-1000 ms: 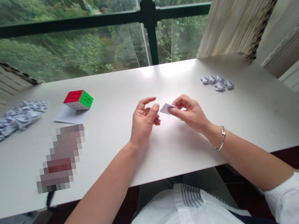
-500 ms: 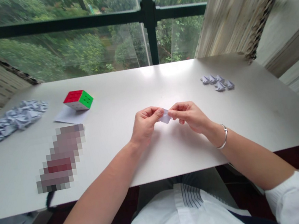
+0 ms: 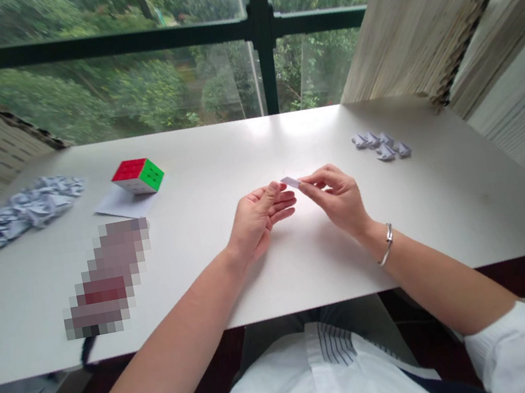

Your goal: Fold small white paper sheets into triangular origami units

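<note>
A small folded piece of pale paper (image 3: 290,181) is pinched between the thumb and forefinger of my right hand (image 3: 338,198), just above the middle of the white table (image 3: 236,276). My left hand (image 3: 259,217) lies beside it, palm turned up, fingers stretched toward the paper and holding nothing. A silver bangle is on my right wrist.
Several folded paper pieces (image 3: 382,144) lie at the back right. A heap of crumpled or folded paper (image 3: 24,209) sits at the far left. A colour cube (image 3: 137,176) rests on a white sheet (image 3: 122,205). A blurred-out object (image 3: 107,278) lies front left. Stacked boards flank both sides.
My left hand let go of the paper and opened its fingers. My right hand kept the piece and lifted it slightly up and away.
</note>
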Motion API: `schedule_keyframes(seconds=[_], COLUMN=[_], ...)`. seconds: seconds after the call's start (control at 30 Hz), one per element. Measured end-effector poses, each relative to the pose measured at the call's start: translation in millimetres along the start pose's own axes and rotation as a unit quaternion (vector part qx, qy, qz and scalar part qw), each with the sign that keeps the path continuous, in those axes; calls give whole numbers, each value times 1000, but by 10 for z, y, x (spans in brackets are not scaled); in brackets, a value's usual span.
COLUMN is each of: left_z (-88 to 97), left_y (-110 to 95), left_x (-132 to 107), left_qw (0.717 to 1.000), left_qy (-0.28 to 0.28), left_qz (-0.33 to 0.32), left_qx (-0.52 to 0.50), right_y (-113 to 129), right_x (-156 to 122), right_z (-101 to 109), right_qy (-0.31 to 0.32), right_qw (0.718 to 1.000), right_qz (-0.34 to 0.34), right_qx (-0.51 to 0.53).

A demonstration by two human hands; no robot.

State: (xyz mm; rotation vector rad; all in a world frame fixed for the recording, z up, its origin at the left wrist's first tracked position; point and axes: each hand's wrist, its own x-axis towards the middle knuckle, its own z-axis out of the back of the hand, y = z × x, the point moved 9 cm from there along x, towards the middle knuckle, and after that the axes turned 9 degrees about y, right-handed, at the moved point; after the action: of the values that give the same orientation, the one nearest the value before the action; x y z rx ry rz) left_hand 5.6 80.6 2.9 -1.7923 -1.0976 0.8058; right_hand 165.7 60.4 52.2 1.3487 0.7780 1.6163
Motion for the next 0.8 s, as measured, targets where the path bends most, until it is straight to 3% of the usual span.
schedule_keyframes(seconds=[0.1, 0.23, 0.8], left_z=[-38, -19, 3], left_y=[-43, -89, -216], left_x=[3, 9, -21], left_qw=[999, 998, 991], left_qy=[19, 7, -25], left_qz=[-23, -46, -126], left_qx=[-31, -34, 26], right_y=[94, 111, 180], right_x=[-39, -63, -61], right_z=[-95, -160, -157], right_qy=[34, 60, 60], right_qw=[996, 990, 986], right_qz=[59, 90, 102], right_qx=[-54, -94, -120])
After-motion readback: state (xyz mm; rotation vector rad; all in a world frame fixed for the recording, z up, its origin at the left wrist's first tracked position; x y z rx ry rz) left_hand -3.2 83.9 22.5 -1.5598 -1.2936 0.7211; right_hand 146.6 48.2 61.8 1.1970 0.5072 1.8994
